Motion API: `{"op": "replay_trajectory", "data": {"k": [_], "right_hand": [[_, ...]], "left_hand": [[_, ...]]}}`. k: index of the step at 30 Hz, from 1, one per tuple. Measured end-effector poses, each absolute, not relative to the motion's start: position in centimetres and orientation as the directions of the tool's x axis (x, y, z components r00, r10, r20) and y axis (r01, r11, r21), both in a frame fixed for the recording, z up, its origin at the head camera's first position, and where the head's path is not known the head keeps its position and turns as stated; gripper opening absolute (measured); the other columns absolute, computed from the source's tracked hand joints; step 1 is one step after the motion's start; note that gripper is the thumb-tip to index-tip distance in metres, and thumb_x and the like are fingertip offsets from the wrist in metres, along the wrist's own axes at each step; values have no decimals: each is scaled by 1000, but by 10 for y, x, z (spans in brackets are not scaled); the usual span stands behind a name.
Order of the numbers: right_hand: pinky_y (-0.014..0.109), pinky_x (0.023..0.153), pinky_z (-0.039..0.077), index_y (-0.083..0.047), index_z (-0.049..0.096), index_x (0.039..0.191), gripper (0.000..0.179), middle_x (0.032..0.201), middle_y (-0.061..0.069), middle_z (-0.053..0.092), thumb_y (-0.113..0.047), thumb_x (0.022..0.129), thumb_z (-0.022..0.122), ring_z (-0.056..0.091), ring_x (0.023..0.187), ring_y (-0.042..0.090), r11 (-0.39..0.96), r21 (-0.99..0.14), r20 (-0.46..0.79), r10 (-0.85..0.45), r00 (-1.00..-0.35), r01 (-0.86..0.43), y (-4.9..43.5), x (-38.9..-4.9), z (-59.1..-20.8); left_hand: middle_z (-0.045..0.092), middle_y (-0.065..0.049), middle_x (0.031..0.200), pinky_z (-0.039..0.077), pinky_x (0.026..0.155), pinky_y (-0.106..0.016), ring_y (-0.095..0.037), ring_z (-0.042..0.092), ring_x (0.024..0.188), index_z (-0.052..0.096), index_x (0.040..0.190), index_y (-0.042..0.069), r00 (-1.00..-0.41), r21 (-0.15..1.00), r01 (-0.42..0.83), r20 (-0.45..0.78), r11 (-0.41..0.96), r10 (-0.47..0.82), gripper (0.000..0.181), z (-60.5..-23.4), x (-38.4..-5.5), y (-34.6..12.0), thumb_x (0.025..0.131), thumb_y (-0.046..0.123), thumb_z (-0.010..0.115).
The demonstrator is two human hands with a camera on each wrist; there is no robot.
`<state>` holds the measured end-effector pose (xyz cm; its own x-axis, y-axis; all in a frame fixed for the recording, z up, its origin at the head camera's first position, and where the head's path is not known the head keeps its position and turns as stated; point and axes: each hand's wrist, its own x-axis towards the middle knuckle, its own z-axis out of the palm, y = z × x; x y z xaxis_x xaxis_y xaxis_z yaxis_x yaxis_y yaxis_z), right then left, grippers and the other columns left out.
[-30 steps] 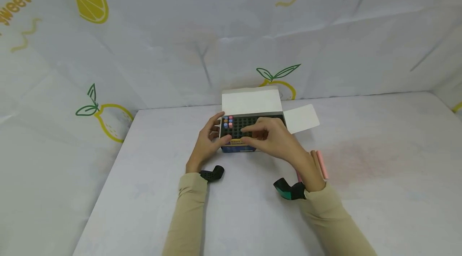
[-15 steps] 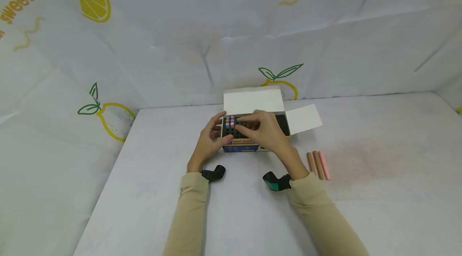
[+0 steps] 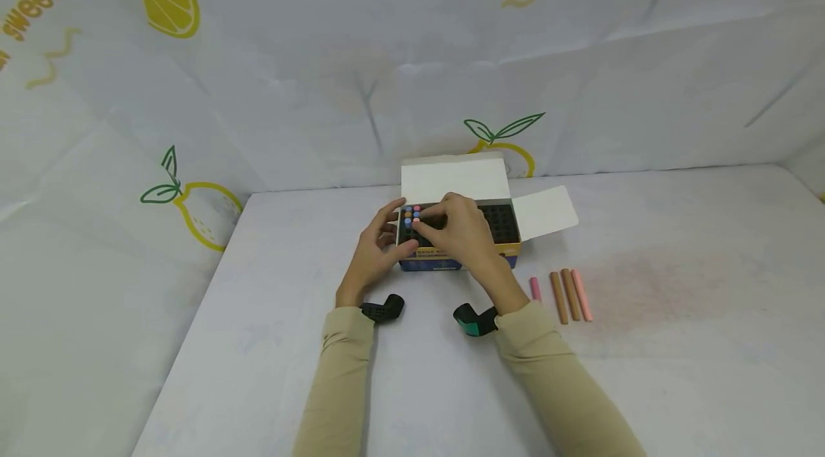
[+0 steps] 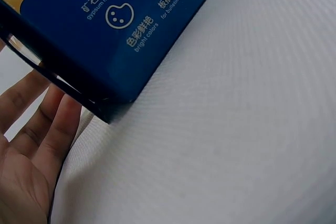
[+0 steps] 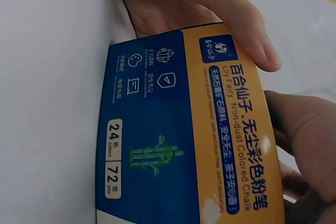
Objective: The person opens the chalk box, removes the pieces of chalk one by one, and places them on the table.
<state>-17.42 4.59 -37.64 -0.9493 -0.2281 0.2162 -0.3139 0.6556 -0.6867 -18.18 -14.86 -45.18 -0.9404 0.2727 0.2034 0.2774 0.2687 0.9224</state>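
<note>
An open chalk box (image 3: pixel 432 266), blue and yellow, stands near the back of the table; its black insert has rows of holes. Several coloured chalk sticks (image 3: pixel 408 223) poke up at the insert's left end. My left hand (image 3: pixel 374 246) grips the box's left end, its thumb on the front top edge. Over the insert, my right hand (image 3: pixel 460 224) has its thumb and forefinger on either side of a pink chalk stick (image 3: pixel 416 220), pinching its top. In the right wrist view, the box front (image 5: pixel 152 124) hides the chalk.
A pink chalk stick (image 3: pixel 536 289), a brown one (image 3: pixel 558 297), another brown one (image 3: pixel 570 294) and a light pink one (image 3: pixel 582 295) lie right of the box. The white lid (image 3: pixel 454 180) stands up behind; a side flap (image 3: pixel 546 213) sticks out right.
My right hand has moved left over the insert to the chalk sticks, and its thumb and forefinger have come closer together. The loose chalk shows more fully. My left hand stays on the box.
</note>
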Motion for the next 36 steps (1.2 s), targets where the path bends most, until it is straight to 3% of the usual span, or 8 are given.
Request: {"op": "replay_trajectory", "data": {"k": [8, 14, 22, 31, 36], "right_hand": [[24, 50, 38, -5, 83, 100, 23, 91, 13, 65, -24, 87, 83, 50, 62, 16, 695, -658, 216, -194, -957, -290, 42, -172, -378], [25, 48, 39, -6, 83, 101, 21, 93, 9, 67, -23, 88, 80, 54, 62, 16, 700, -651, 248, -170, -954, -294, 40, -170, -379], [24, 49, 40, -2, 82, 102, 23, 86, 11, 63, -19, 87, 79, 54, 61, 15, 576, -729, 392, -91, -915, -370, 37, -171, -383], [25, 52, 43, -6, 81, 110, 29, 96, 12, 65, -27, 91, 79, 57, 67, 17, 600, -738, 297, -124, -947, -310, 34, -170, -378], [24, 52, 41, -3, 81, 108, 28, 93, 12, 65, -25, 91, 79, 56, 67, 18, 562, -754, 341, -105, -934, -339, 33, -171, -376]], "left_hand": [[53, -20, 145, 49, 100, -46, -27, 55, 109, 38, 159, 23, -941, 928, 269, 196, 257, 275, 83, -451, -182, -147, 88, 38, 79], [56, -16, 142, 50, 97, -39, -23, 56, 107, 42, 156, 28, -940, 925, 276, 203, 260, 273, 80, -452, -182, -148, 87, 46, 79], [55, -15, 141, 51, 97, -40, -24, 56, 107, 41, 156, 32, -940, 918, 283, 209, 277, 271, 81, -453, -182, -148, 87, 56, 76], [55, -13, 140, 51, 96, -43, -24, 56, 107, 41, 155, 34, -941, 916, 284, 209, 283, 266, 87, -455, -182, -148, 82, 71, 72], [54, -14, 141, 50, 97, -43, -25, 56, 107, 41, 156, 32, -942, 915, 282, 206, 289, 265, 84, -453, -182, -150, 85, 63, 74]]}}
